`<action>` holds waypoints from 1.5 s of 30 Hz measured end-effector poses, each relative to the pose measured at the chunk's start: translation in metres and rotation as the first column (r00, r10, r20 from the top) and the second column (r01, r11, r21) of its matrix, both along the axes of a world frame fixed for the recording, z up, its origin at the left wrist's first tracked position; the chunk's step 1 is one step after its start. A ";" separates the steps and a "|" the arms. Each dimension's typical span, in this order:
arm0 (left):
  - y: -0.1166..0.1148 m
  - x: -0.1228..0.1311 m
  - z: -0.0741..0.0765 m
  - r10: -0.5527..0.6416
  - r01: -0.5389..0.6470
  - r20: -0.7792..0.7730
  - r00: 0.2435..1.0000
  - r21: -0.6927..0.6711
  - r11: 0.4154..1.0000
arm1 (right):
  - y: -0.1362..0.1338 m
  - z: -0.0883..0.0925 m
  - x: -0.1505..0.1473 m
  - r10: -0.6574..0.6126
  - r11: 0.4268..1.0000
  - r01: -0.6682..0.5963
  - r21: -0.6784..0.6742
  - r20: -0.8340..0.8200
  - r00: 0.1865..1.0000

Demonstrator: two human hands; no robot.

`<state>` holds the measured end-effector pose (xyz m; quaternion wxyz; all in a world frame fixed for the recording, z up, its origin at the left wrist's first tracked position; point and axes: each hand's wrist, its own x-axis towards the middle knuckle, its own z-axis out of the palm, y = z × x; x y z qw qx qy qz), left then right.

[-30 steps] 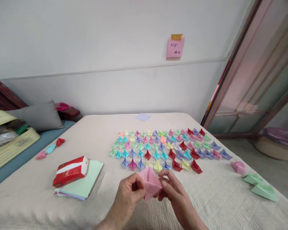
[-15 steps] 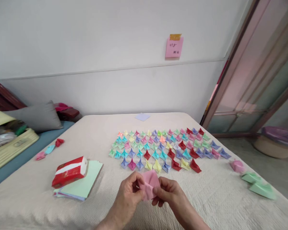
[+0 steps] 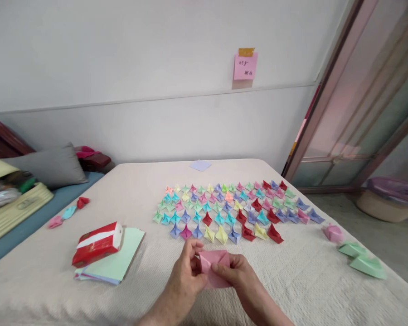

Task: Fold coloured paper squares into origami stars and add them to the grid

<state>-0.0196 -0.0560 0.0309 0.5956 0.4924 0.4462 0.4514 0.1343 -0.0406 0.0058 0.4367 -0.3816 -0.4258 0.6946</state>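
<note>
A pink sheet of folding paper (image 3: 215, 258), partly folded with creases across it, is held between my two hands above the near part of the cloth-covered surface. My left hand (image 3: 187, 271) grips its left edge, thumb in front and fingers curled behind. On the right side, my right hand (image 3: 236, 274) pinches the paper, its thumb pressing on the front face. Just beyond my hands stand rows of small folded paper boats (image 3: 221, 235) in many colours. The fingers behind the paper are partly hidden.
To the left, a red tissue pack (image 3: 97, 244) lies on a stack of coloured paper (image 3: 131, 253). Folded green pieces (image 3: 367, 265) and a pink one (image 3: 333, 233) rest near the right edge. A lilac sheet (image 3: 200, 165) lies at the back, below a pink note (image 3: 245, 67) on the wall.
The pink paper has turned from a tilted position to nearly level, its folded edge now on top. My right thumb has moved inward across its face. The view has shifted slightly.
</note>
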 end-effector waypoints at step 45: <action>-0.001 0.005 0.000 0.115 -0.111 0.027 0.993 -0.119 0.987 | -0.002 0.003 -0.005 -0.036 0.999 0.038 -0.012 0.125 0.991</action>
